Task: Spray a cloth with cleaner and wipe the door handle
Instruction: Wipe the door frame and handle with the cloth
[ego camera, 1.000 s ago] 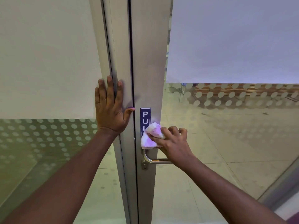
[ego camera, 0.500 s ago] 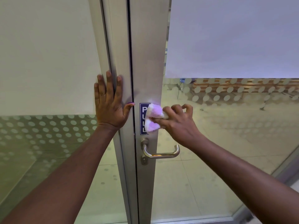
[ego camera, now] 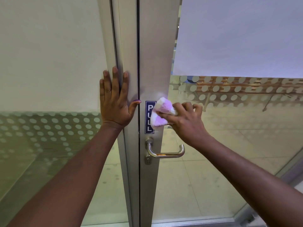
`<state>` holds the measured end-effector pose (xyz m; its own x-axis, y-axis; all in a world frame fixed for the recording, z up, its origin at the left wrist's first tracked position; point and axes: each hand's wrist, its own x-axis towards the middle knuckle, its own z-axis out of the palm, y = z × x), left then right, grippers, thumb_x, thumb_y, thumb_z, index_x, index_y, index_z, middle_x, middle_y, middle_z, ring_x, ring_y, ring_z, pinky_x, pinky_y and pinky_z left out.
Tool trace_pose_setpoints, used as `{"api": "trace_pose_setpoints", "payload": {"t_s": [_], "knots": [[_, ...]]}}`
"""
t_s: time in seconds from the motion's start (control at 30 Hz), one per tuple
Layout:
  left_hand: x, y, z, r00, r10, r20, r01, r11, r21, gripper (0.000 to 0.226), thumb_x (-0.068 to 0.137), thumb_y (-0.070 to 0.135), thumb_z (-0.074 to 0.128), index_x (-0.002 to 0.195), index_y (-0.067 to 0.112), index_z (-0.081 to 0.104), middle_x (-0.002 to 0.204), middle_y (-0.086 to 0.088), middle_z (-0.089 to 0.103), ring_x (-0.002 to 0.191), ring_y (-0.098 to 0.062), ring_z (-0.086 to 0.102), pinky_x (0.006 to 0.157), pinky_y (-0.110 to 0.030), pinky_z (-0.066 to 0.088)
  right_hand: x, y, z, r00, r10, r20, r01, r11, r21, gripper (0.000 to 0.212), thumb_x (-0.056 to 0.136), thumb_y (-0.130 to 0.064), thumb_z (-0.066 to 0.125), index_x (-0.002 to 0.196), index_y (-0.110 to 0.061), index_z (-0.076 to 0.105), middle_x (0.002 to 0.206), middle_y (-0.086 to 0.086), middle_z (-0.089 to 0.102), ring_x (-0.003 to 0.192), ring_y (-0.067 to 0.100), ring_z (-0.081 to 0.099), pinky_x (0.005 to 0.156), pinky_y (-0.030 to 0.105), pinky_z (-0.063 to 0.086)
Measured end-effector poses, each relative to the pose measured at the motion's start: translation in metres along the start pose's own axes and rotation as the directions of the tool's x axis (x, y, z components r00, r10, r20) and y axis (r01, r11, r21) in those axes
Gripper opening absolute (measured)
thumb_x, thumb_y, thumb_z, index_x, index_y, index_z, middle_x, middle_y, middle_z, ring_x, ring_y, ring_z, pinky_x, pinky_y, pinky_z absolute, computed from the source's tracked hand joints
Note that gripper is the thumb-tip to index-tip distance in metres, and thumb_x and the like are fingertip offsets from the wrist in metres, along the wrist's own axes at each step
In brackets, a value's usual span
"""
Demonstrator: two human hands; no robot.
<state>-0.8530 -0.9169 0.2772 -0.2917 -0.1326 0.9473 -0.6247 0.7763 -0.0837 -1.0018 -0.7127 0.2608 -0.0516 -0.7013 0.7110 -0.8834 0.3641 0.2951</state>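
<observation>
Door handle (ego camera: 165, 150) sits low on the metal door frame (ego camera: 155, 63), below both hands and touched by neither. Above it, the right hand (ego camera: 185, 122) pinches a bunched cloth (ego camera: 161, 114) between thumb and curled fingers and presses it against the frame, where it covers the right edge of a blue PULL sign (ego camera: 148, 117). The left hand (ego camera: 114, 102) lies flat and spread on the neighbouring frame post (ego camera: 121, 46) across the dark gap, fingers pointing up, thumb reaching toward the sign. Glass panels (ego camera: 237, 120) on either side carry a frosted band above and rows of pale dots lower down; through the right panel a tiled floor (ego camera: 205, 177) shows. The handle is a brushed steel lever, bent in a U and lying level, with a round keyhole (ego camera: 148, 159) just beneath its pivot. The cloth is fluffy, in lilac and white patches.
</observation>
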Motion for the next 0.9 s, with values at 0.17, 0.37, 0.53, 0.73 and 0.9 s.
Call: {"api": "trace_pose_setpoints", "payload": {"t_s": [0.17,0.37,0.53,0.73,0.9], "knots": [[0.001,0.0,-0.002,1.0,0.002,0.003,-0.002,1.0,0.002,0.08,0.093,0.066,0.019,0.154,0.015,0.012,0.157,-0.024,0.022,0.146,-0.043,0.009,0.123,-0.045,0.002,-0.022,-0.001,0.013,0.987,-0.09,0.13,0.093,0.995,-0.021,0.047,0.083,-0.033,0.069,0.125,-0.051,0.055,0.1,-0.003,0.055,0.095,0.026,0.049,0.081,0.043,0.027],[0.001,0.0,-0.001,1.0,0.006,-0.003,-0.006,1.0,-0.004,0.08,0.093,0.066,0.02,0.154,0.015,0.011,0.157,-0.024,0.022,0.146,-0.043,0.01,0.123,-0.045,0.002,-0.042,0.002,0.014,0.939,-0.174,0.296,0.191,0.981,-0.027,0.043,0.08,-0.029,0.066,0.118,-0.049,0.058,0.097,-0.003,0.051,0.092,0.025,0.048,0.084,0.048,0.029],[0.0,0.0,-0.001,1.0,0.002,-0.009,-0.002,1.0,-0.003,0.08,0.092,0.066,0.019,0.154,0.016,0.011,0.157,-0.023,0.022,0.146,-0.043,0.009,0.124,-0.043,0.0,-0.057,0.014,0.007,0.926,-0.155,0.343,0.18,0.983,-0.042,0.041,0.077,-0.023,0.063,0.111,-0.046,0.063,0.093,-0.002,0.05,0.088,0.025,0.049,0.083,0.047,0.028],[0.0,0.0,0.002,1.0,0.006,-0.018,-0.005,1.0,0.007,0.081,0.093,0.066,0.021,0.155,0.015,0.013,0.158,-0.023,0.021,0.146,-0.042,0.009,0.123,-0.043,-0.001,-0.065,0.025,-0.01,0.937,0.15,0.314,-0.181,0.981,0.071,0.034,0.09,-0.049,0.054,0.124,-0.053,0.051,0.098,0.0,0.05,0.09,0.026,0.046,0.08,0.044,0.03],[0.0,-0.001,0.004,0.999,0.005,-0.035,-0.004,1.0,0.01,0.081,0.092,0.065,0.024,0.155,0.016,0.011,0.157,-0.024,0.022,0.145,-0.043,0.009,0.123,-0.044,0.0,-0.077,0.026,-0.015,0.85,0.284,0.443,-0.424,0.868,0.257,0.039,0.093,-0.047,0.053,0.131,-0.051,0.048,0.136,0.007,0.041,0.111,0.03,0.05,0.083,0.04,0.039]]}}
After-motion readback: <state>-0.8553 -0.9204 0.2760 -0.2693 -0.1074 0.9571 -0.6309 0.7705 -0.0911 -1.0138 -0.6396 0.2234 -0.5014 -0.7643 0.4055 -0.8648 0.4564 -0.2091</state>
